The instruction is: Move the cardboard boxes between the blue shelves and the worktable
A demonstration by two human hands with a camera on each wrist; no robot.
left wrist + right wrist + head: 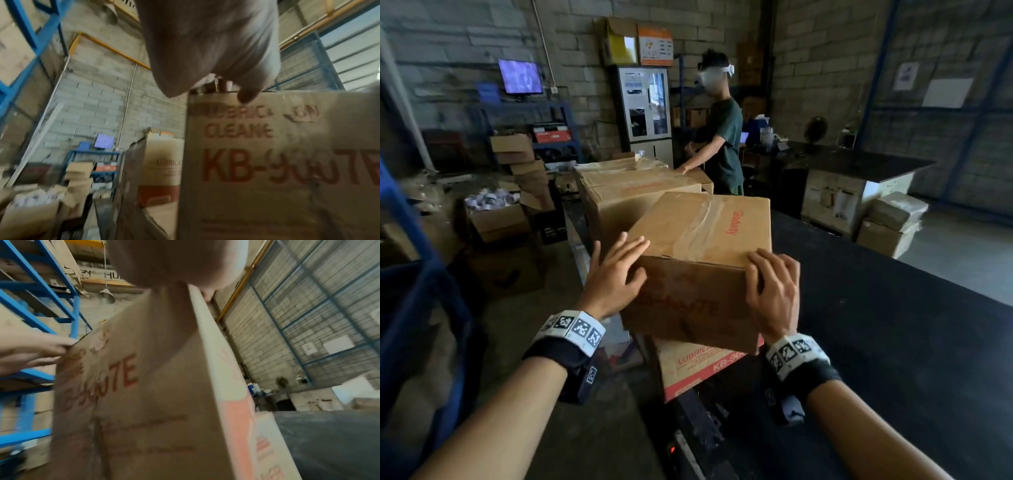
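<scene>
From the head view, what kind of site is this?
Likely a warehouse or stockroom: bare block walls, blue shelves loaded with cartons, taped cardboard boxes stacked on a long black worktable.

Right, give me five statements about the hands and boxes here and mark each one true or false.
1. Both hands are on the top cardboard box. True: the left hand lies at its left corner, the right hand at its right one.
2. The right hand's fingers curl over the box's near top edge. True.
3. The top box rests on bare floor. False: it sits on a red-and-white printed box.
4. The left hand's fingers are clenched in a fist. False: they are spread, fairly straight, against the box.
5. The second person stands alone beside an empty counter. False: that person touches other boxes farther back.
</scene>
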